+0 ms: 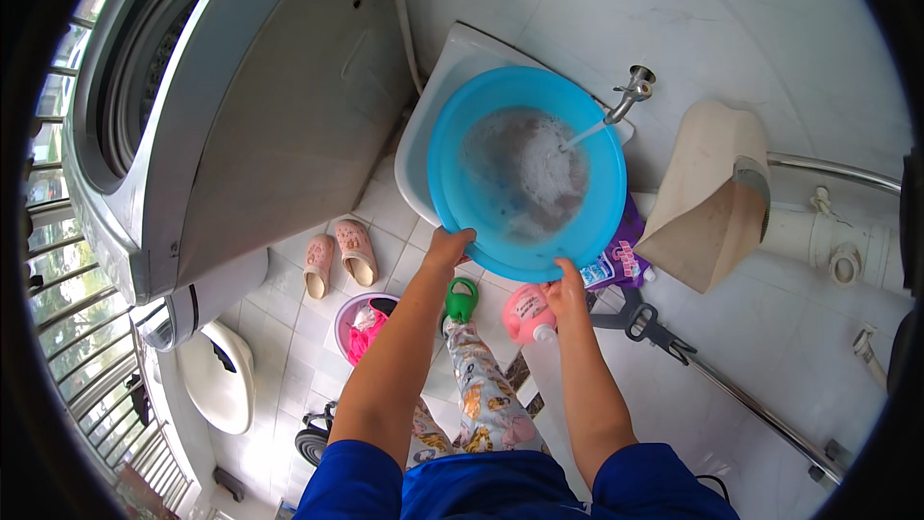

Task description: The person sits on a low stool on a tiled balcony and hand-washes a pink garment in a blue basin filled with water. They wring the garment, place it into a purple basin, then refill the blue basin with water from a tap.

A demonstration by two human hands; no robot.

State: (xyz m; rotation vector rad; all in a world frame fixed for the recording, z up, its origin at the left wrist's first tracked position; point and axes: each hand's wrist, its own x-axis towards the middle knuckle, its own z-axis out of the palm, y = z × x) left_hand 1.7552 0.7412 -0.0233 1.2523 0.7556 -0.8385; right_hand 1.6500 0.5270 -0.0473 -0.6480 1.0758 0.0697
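Note:
A round blue plastic basin rests on a white sink fixed to the wall. Cloudy, foamy water fills part of it, and a stream runs in from the metal tap. With the thumb over the rim, my left hand grips the basin at its near left. My right hand holds the near right of the same rim; its other fingers are partly hidden under the basin. Just below that hand is a pink bottle with a white cap.
At the left stands a grey washing machine with its drum opening visible. Pink clogs and a purple-rimmed tub of clothes sit on the tiled floor. A purple detergent bag lies beyond the bottle. A beige scoop-like container hangs at right.

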